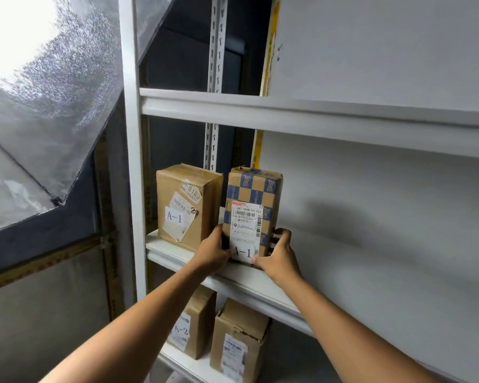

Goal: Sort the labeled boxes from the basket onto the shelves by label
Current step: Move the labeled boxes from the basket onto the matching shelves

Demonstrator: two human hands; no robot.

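Item in hand: checkered box (pixel 252 211), brown card with blue squares, shipping label and an "A-1" tag on its front face
Position: upright on the middle shelf (pixel 343 261), near the front edge, just beside a plain A-1 box (pixel 187 203) on its left; a narrow gap shows between the two
Left hand (pixel 212 251): grip closed round the lower left edge of the checkered box, thumb on the front face
Right hand (pixel 280 254): grip closed round the lower right edge, thumb at the bottom front corner, fingers curled round the side
Handling estimate: stiff corrugated card, dry and non-slip; probably light to moderate in weight; top corner appears scuffed
Recommended hold: both side walls low down, clear of the labels
Lower shelf (pixel 183 360): two more boxes, one tagged A-2 (pixel 190 324); the other's (pixel 238 346) tag is unreadable
Basket: not in view
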